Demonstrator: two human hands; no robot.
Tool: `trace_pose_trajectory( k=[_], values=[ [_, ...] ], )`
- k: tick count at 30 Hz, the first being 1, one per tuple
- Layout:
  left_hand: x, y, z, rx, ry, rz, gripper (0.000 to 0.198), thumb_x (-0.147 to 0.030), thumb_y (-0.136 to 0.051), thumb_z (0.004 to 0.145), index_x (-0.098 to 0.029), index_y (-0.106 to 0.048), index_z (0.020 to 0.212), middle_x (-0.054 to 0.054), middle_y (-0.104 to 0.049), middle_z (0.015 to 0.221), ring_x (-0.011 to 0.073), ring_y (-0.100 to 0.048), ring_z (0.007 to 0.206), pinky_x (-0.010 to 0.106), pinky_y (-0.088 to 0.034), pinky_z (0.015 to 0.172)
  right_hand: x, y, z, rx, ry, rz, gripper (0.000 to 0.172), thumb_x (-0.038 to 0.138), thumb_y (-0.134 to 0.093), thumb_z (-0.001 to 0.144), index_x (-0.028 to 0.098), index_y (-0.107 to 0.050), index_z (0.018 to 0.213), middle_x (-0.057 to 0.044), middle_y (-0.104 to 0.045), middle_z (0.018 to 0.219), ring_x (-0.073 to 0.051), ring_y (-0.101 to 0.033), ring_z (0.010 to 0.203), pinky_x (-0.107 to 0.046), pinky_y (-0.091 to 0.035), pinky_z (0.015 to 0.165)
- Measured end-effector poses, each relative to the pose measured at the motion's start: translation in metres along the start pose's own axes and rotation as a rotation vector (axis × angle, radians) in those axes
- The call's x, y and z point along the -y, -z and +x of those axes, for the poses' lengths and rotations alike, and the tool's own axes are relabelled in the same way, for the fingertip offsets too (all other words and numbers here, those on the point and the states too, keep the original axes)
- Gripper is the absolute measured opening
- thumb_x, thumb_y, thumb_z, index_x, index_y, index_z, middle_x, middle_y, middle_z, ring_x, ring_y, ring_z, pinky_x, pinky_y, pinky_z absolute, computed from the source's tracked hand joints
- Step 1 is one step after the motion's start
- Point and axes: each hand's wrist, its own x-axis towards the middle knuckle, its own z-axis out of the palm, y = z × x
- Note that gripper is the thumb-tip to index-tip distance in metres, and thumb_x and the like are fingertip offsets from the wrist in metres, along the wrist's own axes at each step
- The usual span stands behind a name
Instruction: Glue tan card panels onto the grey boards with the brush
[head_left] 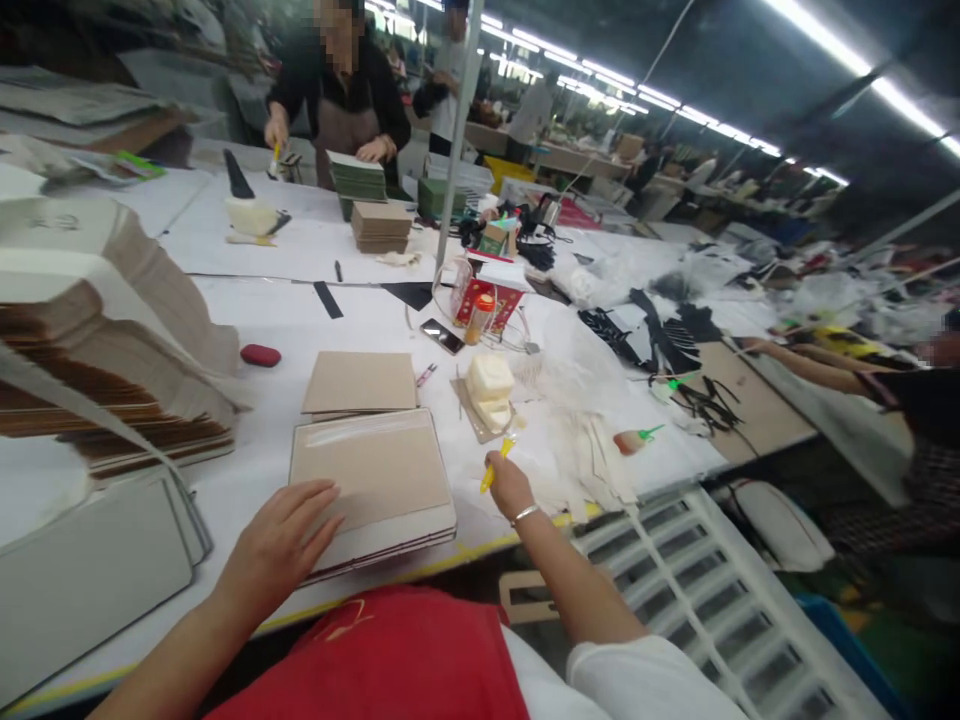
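My left hand lies with its fingers spread on the near left part of a stack of boards, whose top is tan with a pale strip along the near edge. A second tan board lies just behind that stack. My right hand is closed around a yellow-handled brush, right of the stack. The brush's tip is by a cream-coloured container, which sits on a small brown board.
Tall stacks of layered pieces and grey panels stand at the left. Behind are a phone, a red box and a metal pole. Cloth strips and a glue bottle lie right. People work across the table and at far right.
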Motion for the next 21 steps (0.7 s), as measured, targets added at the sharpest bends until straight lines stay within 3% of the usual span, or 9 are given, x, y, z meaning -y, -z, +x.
trace_pose_trajectory(
  k=[3,6,11,14,17,20,21],
  values=[
    [-0.009,-0.005,0.006,0.012,-0.010,0.011,0.031,-0.026,-0.053,0.079,-0.021,-0.053,0.110,0.007,-0.059,0.106,0.0221,-0.054,0.101,0.041,-0.044,0.092,-0.004,-0.049,-0.008,0.040,0.009,-0.061,0.020,0.018,-0.038,0.086,0.015,-0.053,0.099,-0.014,-0.058,0.105,-0.019,-0.051,0.097,-0.028,-0.039,0.079],
    [-0.014,-0.011,0.010,0.049,-0.039,0.031,0.030,-0.025,-0.051,0.080,-0.022,-0.054,0.109,0.008,-0.058,0.109,0.0231,-0.054,0.102,0.042,-0.044,0.091,-0.002,-0.075,-0.001,0.035,-0.009,-0.073,0.023,0.012,-0.033,0.086,0.015,-0.050,0.102,-0.016,-0.050,0.119,-0.020,-0.042,0.110,-0.032,-0.034,0.087],
    [-0.016,-0.015,0.008,0.084,-0.054,0.055,0.032,-0.027,-0.051,0.080,-0.022,-0.052,0.112,0.008,-0.056,0.112,0.0231,-0.054,0.103,0.042,-0.046,0.090,-0.008,-0.083,0.019,0.050,-0.056,-0.040,0.020,0.011,-0.035,0.085,0.014,-0.050,0.098,-0.014,-0.059,0.093,-0.019,-0.051,0.094,-0.031,-0.038,0.080],
    [-0.017,-0.014,0.006,0.080,-0.028,0.035,0.035,-0.025,-0.050,0.080,-0.024,-0.049,0.115,0.007,-0.055,0.114,0.0226,-0.053,0.105,0.042,-0.045,0.092,-0.015,-0.070,0.026,0.035,-0.074,0.019,0.017,0.010,-0.040,0.081,0.015,-0.050,0.094,-0.009,-0.060,0.083,-0.017,-0.054,0.081,-0.027,-0.040,0.072],
    [-0.022,-0.013,0.014,0.047,0.050,-0.037,0.038,-0.024,-0.050,0.080,-0.025,-0.046,0.118,0.007,-0.052,0.118,0.0219,-0.050,0.109,0.042,-0.043,0.095,-0.013,-0.036,0.030,-0.073,-0.105,0.126,0.018,0.020,-0.037,0.084,0.016,-0.046,0.099,-0.005,-0.058,0.083,-0.014,-0.055,0.074,-0.024,-0.041,0.066],
    [-0.038,-0.016,0.038,0.037,0.172,-0.196,0.046,-0.027,-0.051,0.079,-0.025,-0.039,0.124,0.008,-0.046,0.125,0.0214,-0.045,0.114,0.041,-0.041,0.096,0.009,0.012,0.027,-0.298,-0.074,0.561,0.021,0.034,-0.044,0.079,0.019,-0.043,0.094,0.000,-0.053,0.079,-0.013,-0.053,0.070,-0.023,-0.043,0.063],
    [-0.046,-0.018,0.049,0.058,0.217,-0.280,0.052,-0.029,-0.053,0.078,-0.025,-0.035,0.127,0.008,-0.043,0.128,0.0215,-0.043,0.116,0.041,-0.041,0.096,0.021,0.028,0.023,-0.320,-0.033,0.750,0.023,0.036,-0.049,0.076,0.020,-0.042,0.091,0.002,-0.051,0.075,-0.012,-0.052,0.066,-0.023,-0.043,0.060]
  ],
)
